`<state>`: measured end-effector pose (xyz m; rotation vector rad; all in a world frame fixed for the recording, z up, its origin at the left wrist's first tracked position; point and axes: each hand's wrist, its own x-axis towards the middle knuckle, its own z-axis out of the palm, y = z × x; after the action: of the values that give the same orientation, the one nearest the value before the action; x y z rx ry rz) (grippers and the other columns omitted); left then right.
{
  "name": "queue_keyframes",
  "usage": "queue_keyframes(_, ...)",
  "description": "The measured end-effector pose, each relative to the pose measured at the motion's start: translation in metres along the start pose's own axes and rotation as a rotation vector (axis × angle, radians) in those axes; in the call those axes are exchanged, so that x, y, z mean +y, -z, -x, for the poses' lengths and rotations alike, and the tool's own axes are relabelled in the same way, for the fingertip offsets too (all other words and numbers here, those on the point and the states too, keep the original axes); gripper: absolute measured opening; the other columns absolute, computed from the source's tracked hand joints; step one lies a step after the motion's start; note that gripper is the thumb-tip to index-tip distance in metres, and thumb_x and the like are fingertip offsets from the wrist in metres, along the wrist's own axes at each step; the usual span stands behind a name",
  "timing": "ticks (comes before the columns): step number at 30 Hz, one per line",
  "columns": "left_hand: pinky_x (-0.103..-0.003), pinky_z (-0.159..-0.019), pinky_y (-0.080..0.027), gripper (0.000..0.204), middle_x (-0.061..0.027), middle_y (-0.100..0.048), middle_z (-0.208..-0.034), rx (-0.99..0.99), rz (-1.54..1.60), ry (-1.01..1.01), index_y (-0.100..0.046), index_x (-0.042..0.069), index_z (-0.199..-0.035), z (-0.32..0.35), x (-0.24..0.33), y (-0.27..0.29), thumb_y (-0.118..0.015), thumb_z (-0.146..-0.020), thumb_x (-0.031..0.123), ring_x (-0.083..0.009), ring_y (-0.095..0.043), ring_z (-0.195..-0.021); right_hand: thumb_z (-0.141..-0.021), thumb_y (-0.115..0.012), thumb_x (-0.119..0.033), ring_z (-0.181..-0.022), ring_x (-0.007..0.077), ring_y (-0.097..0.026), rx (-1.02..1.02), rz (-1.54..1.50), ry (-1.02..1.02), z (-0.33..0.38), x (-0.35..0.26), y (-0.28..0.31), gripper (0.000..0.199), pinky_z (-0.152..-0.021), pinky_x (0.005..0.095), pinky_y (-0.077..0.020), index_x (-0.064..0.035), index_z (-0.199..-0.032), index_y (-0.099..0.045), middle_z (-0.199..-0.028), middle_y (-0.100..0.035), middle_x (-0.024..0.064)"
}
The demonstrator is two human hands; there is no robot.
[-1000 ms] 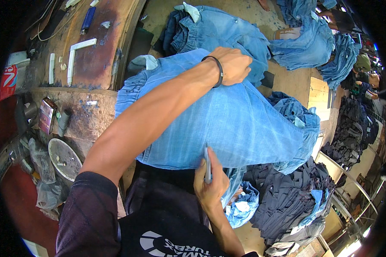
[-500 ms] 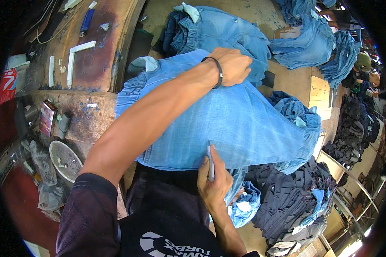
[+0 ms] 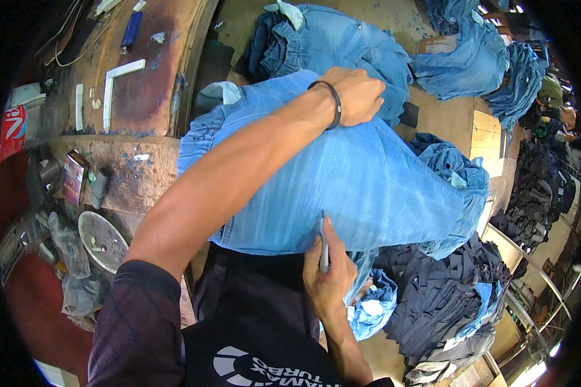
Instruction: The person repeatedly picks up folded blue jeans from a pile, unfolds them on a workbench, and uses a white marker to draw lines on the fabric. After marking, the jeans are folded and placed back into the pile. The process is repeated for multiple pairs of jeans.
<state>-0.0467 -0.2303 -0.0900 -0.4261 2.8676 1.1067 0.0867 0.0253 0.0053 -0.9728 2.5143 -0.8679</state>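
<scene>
Light-blue denim trousers point(image 3: 361, 180) with a gathered elastic waist lie spread in front of me, pale streaks running over the leg. My left hand point(image 3: 354, 97), a dark band at its wrist, is closed in a fist on their far edge, gripping the cloth; the fingertips are hidden. At the near edge my right hand point(image 3: 329, 274) is closed round a slim grey-handled tool point(image 3: 324, 248). Its thin dark tip rests at the denim surface, and its exact kind does not show.
More blue denim trousers point(image 3: 342, 42) are stacked beyond. Dark garments point(image 3: 426, 303) pile up at the right. On the left, a wooden table point(image 3: 155, 97) bears a white L-shaped piece point(image 3: 110, 90), a blue lighter point(image 3: 131, 31) and a small box point(image 3: 75, 175). A round dish point(image 3: 103, 242) stands nearer.
The whole view has shifted slightly, so everything sits a little further right. Both hands keep their holds, at nearly the same places on the denim.
</scene>
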Motion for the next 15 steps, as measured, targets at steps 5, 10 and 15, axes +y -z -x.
queue_keyframes(5,-0.055,-0.076,-0.054,0.033,-0.0192,-0.072,-0.086,-0.012,-0.008,-0.007,-0.069,0.007,-0.098,0.001,0.003,0.005,-0.052,-0.102,0.034,-0.0417,-0.069,-0.085,-0.089,-0.071,0.003,-0.065,0.0278,-0.073,0.025,-0.027,-0.028,0.002,0.003,-0.003,0.034,-0.06,0.0312,-0.0567,0.0057,-0.123,-0.067,-0.1,-0.075,0.0242)
queue_keyframes(10,-0.056,-0.076,-0.053,0.039,-0.0206,-0.071,-0.08,-0.088,0.076,-0.015,-0.069,0.007,-0.098,0.005,0.006,0.011,-0.053,-0.103,0.041,-0.0431,-0.069,-0.084,-0.093,-0.069,0.002,-0.07,0.0251,-0.073,0.021,-0.084,-0.074,0.006,0.009,0.007,0.032,-0.064,0.0316,-0.0577,0.0063,-0.124,-0.065,-0.106,-0.074,0.0234)
queue_keyframes(15,-0.053,-0.087,-0.051,0.033,-0.0174,-0.069,-0.118,0.092,-0.044,0.036,-0.066,0.008,-0.108,0.045,0.034,0.025,-0.062,-0.098,0.039,-0.0364,-0.066,-0.109,-0.104,-0.051,-0.006,-0.117,0.0406,-0.066,0.362,0.189,-0.196,-0.046,0.067,0.063,0.036,-0.098,0.0472,-0.0527,0.0075,-0.138,-0.052,-0.132,-0.065,0.0251)
